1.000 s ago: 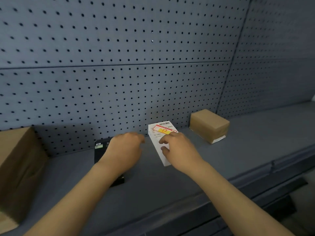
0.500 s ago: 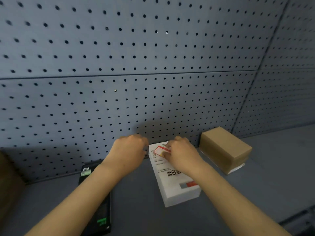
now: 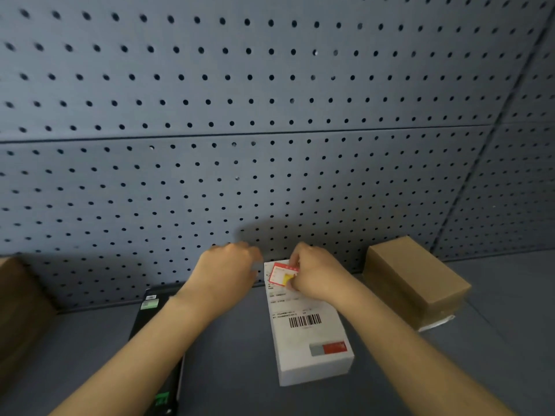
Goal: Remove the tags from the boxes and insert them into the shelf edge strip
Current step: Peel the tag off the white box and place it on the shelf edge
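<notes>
Since before, both hands sit closer to the back wall (image 3: 270, 181). One red and yellow tag (image 3: 280, 274) is on one white box (image 3: 309, 334). The right hand (image 3: 318, 274) pinches it. The left hand (image 3: 231, 271) is curled at the box's far end; I cannot tell if it holds anything. Two brown boxes: one (image 3: 414, 280) right, one (image 3: 21, 310) left. One black box (image 3: 156, 331).

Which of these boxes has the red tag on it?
The white box, between the black box and the brown box; its red tag sits at the far end.

Both forearms reach forward. The right hand (image 3: 315, 273) pinches the tag (image 3: 282, 274); the left hand (image 3: 228, 274) hangs curled just left of it.
</notes>
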{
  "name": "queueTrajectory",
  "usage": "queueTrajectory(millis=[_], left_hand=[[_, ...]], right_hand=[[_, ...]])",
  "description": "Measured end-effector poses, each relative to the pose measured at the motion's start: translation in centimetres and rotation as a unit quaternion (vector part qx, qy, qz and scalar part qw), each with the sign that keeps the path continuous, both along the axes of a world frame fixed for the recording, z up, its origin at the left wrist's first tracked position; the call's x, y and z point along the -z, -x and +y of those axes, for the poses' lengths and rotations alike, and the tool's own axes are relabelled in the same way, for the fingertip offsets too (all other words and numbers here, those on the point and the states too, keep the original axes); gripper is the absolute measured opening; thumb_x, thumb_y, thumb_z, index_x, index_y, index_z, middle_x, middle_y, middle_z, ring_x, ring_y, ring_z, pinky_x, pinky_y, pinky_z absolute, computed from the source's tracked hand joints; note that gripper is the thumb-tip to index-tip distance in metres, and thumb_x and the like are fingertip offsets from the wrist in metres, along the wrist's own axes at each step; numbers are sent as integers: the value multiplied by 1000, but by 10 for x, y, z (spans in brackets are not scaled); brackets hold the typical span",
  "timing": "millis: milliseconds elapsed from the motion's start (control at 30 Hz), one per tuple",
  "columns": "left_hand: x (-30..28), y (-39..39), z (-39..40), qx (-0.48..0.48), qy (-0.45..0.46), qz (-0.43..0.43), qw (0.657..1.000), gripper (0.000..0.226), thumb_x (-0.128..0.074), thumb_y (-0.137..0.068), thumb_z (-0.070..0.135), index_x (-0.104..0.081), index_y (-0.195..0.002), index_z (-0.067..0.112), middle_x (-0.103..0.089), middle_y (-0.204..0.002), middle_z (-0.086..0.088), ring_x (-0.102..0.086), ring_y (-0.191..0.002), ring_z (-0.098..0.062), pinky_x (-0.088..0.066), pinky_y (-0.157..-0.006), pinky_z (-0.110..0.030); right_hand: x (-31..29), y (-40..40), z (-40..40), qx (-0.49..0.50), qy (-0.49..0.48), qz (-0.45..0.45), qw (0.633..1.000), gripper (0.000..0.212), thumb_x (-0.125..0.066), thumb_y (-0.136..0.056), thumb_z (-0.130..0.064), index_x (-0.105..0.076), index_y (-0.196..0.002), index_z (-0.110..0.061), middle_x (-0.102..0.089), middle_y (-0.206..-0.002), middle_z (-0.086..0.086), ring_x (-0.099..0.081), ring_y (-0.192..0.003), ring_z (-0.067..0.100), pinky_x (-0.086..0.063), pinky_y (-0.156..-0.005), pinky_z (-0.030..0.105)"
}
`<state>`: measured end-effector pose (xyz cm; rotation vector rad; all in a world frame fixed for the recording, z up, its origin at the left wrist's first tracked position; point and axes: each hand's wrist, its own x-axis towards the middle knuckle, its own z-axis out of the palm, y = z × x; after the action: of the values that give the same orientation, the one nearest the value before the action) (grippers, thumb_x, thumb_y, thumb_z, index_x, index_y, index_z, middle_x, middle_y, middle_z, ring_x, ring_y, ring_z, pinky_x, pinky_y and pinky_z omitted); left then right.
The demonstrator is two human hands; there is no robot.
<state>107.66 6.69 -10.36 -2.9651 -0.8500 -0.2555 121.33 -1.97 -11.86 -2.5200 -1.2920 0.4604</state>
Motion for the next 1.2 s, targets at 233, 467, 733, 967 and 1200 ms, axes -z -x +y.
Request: queueTrajectory(millis=[233, 467, 733, 967, 1200], left_hand=[[7, 10, -15, -11, 12, -17, 1000, 30, -50, -92, 20, -58, -120, 27, -64, -116, 3, -64, -98, -20, -51, -88, -32], [2, 53, -32, -29, -32, -35, 998, 26, -46, -91, 18, -60, -113, 25, -63, -106, 1, -61, -94, -23, -43, -74, -27], [0, 153, -46, -4, -27, -71, 997, 23, -58, -85, 16, -66, -107, 19, -69, -105, -3, -64, -94, -27, -50, -82, -36], [5, 224, -68, -8, -37, -53, 998, 27, -52, -91, 25, -58, -118, 24, -63, -114, 2, -60, -103, -21, -46, -86, -31], [13, 274, -91, -43, -41, -40, 997, 20, -80, -63, 11, -72, -79, 21, -69, -71, 0, -67, -59, -22, -54, -53, -30]], right_hand=[[8, 7, -19, -10, -107, -11, 994, 30, -60, -87, -7, -58, -114, -20, -61, -116, 5, -60, -97, 22, -55, -79, 40], [-7, 54, -34, -39, -167, -2, 985, 20, -60, -85, -6, -70, -100, -15, -70, -102, 7, -64, -88, 21, -56, -77, 42], [-8, 154, -52, -31, -208, -15, 978, 23, -60, -81, -3, -67, -93, -21, -69, -91, 4, -63, -81, 22, -55, -73, 41], [-6, 226, -76, -44, -214, -6, 976, 18, -61, -84, -7, -67, -96, -20, -69, -93, 3, -63, -82, 19, -56, -73, 42], [2, 264, -93, -73, -210, 19, 975, 12, -62, -85, -11, -65, -95, -17, -70, -92, 6, -64, -81, 22, -56, -72, 44]])
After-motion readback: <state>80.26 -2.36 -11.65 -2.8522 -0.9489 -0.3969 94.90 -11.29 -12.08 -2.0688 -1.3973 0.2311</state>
